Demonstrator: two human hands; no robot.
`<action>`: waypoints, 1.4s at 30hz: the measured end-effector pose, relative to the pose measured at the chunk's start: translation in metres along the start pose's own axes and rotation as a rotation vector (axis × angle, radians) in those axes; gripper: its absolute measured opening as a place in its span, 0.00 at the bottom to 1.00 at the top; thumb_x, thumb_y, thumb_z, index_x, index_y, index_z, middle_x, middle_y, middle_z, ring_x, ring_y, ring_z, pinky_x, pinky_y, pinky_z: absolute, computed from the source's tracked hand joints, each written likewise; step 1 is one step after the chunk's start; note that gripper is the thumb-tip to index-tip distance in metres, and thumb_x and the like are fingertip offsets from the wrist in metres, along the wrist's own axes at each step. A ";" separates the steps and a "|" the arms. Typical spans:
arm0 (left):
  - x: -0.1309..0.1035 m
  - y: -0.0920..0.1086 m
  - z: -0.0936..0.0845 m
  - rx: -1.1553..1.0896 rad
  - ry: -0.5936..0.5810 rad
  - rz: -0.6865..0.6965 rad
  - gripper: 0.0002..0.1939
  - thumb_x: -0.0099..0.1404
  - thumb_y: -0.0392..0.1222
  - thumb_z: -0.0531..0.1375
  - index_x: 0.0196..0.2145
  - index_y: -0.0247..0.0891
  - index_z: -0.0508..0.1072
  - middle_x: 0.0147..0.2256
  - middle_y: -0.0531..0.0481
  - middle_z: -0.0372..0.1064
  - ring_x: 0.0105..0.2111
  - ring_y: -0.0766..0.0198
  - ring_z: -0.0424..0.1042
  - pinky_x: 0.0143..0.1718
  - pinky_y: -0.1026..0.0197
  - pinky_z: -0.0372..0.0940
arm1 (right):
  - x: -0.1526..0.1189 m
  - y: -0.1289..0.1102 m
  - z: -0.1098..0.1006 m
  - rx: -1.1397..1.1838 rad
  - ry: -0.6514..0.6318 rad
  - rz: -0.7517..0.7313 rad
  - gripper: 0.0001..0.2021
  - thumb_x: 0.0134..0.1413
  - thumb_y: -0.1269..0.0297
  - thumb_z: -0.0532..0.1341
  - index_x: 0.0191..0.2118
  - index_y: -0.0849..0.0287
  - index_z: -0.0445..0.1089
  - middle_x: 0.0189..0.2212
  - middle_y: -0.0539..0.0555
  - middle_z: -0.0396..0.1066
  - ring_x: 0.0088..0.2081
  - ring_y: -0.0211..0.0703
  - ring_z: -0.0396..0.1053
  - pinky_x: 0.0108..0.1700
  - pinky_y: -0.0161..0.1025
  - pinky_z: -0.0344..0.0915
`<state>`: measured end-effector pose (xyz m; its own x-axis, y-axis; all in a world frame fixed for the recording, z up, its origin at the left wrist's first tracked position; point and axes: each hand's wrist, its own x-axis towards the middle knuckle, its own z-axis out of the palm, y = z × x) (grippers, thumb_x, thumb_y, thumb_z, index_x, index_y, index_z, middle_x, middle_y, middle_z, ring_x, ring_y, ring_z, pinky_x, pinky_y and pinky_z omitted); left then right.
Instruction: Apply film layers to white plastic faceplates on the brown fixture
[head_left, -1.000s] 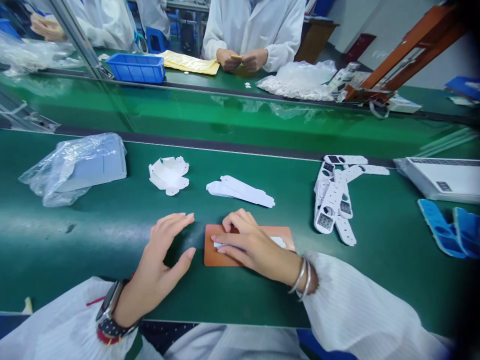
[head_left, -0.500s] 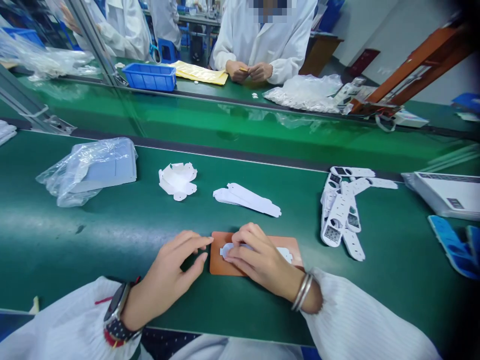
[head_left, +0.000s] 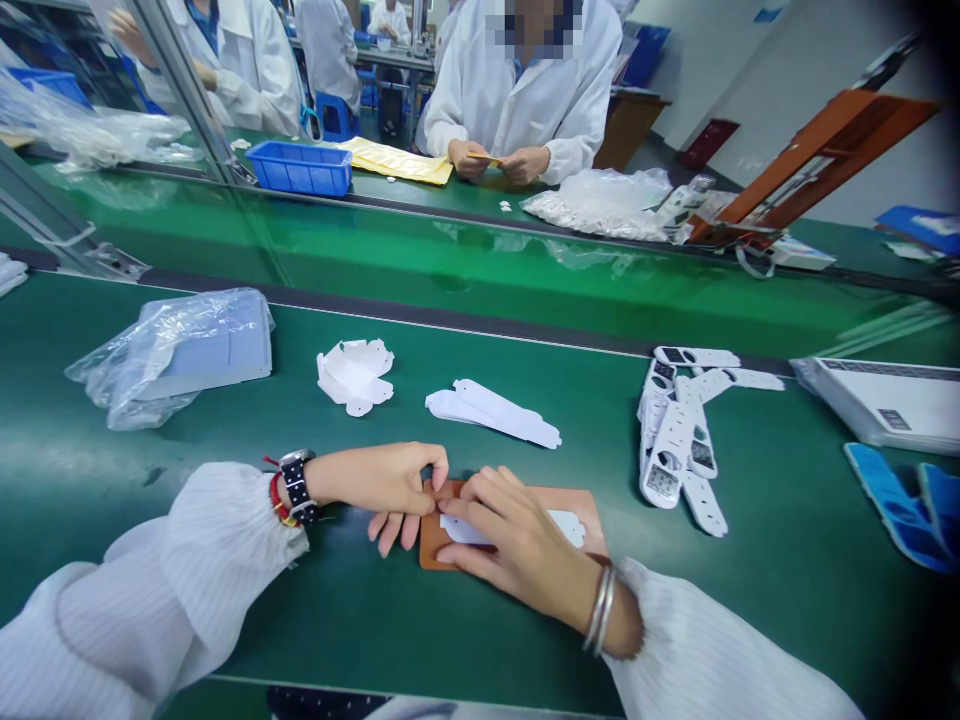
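An orange-brown rectangular board (head_left: 596,510) lies on the green table in front of me, with a thin white die-cut strip (head_left: 566,526) on it. My right hand (head_left: 517,530) covers the strip's middle, its index finger and thumb on either side of the left part, holding it against the board. At the board's left end, my left hand (head_left: 405,485) is turned over, thumb and index finger pinched close to the right index fingertip. Whatever is in that pinch is too small to make out. Just beyond the board lie more white strips (head_left: 495,413).
A pile of white cut-out panels (head_left: 679,435) lies right, near blue pieces (head_left: 892,510) and a white stack (head_left: 885,400). Left are a crumpled white piece (head_left: 356,375) and bagged sheets (head_left: 202,345). Behind the divider, a co-worker's hands (head_left: 499,163) hold something yellow near a blue bin (head_left: 300,168).
My left hand has moved right and turned over, its open fingers now pinched at the board's left end. My right hand stays on the strip, fingers slightly shifted. The view has tilted slightly upward.
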<state>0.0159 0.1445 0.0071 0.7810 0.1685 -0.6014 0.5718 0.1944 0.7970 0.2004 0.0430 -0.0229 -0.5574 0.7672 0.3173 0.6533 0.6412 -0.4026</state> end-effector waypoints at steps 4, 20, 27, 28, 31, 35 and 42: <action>0.000 -0.001 0.000 -0.016 -0.033 0.014 0.10 0.61 0.30 0.51 0.33 0.42 0.51 0.19 0.60 0.70 0.12 0.68 0.68 0.10 0.73 0.59 | 0.000 -0.027 0.017 -0.040 0.215 0.264 0.04 0.59 0.66 0.58 0.33 0.59 0.63 0.28 0.51 0.64 0.32 0.42 0.58 0.36 0.41 0.56; -0.001 -0.001 0.001 -0.016 -0.013 0.003 0.08 0.65 0.38 0.53 0.33 0.41 0.52 0.17 0.59 0.69 0.13 0.66 0.69 0.12 0.70 0.61 | 0.005 -0.058 0.032 0.001 0.471 0.619 0.07 0.58 0.70 0.58 0.29 0.56 0.62 0.23 0.48 0.62 0.27 0.39 0.58 0.29 0.35 0.56; -0.003 0.003 0.005 0.082 0.054 -0.020 0.08 0.63 0.37 0.53 0.33 0.41 0.52 0.18 0.58 0.69 0.13 0.66 0.69 0.11 0.71 0.61 | 0.008 -0.063 0.040 -0.095 0.463 0.664 0.05 0.58 0.70 0.55 0.31 0.55 0.62 0.26 0.51 0.64 0.31 0.44 0.59 0.36 0.43 0.54; -0.003 0.004 0.006 0.101 0.067 -0.015 0.08 0.63 0.37 0.53 0.33 0.41 0.52 0.18 0.58 0.69 0.13 0.66 0.68 0.11 0.71 0.60 | 0.008 -0.064 0.040 -0.092 0.453 0.678 0.06 0.58 0.70 0.55 0.31 0.55 0.61 0.26 0.51 0.64 0.31 0.45 0.59 0.36 0.43 0.54; -0.004 0.003 0.009 0.139 0.107 0.001 0.09 0.62 0.39 0.53 0.33 0.42 0.52 0.17 0.59 0.68 0.12 0.67 0.67 0.10 0.71 0.58 | 0.008 -0.066 0.039 -0.041 0.422 0.706 0.07 0.60 0.70 0.52 0.30 0.55 0.61 0.27 0.52 0.65 0.32 0.46 0.61 0.36 0.44 0.53; -0.005 0.003 0.012 0.131 0.132 0.009 0.08 0.62 0.40 0.54 0.33 0.42 0.53 0.17 0.59 0.68 0.13 0.68 0.67 0.10 0.72 0.57 | 0.007 -0.067 0.035 0.023 0.430 0.746 0.08 0.61 0.68 0.51 0.30 0.53 0.60 0.26 0.51 0.64 0.31 0.48 0.61 0.36 0.47 0.54; -0.006 0.005 0.011 0.127 0.135 -0.030 0.09 0.62 0.39 0.55 0.33 0.41 0.54 0.18 0.57 0.69 0.12 0.69 0.66 0.10 0.73 0.56 | -0.023 -0.044 0.002 -0.001 0.442 0.802 0.10 0.61 0.61 0.52 0.28 0.52 0.63 0.24 0.53 0.66 0.28 0.48 0.63 0.31 0.47 0.59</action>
<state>0.0166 0.1341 0.0158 0.7273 0.2938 -0.6203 0.6282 0.0790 0.7740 0.1833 -0.0029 -0.0146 0.3107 0.9190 0.2426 0.7604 -0.0872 -0.6436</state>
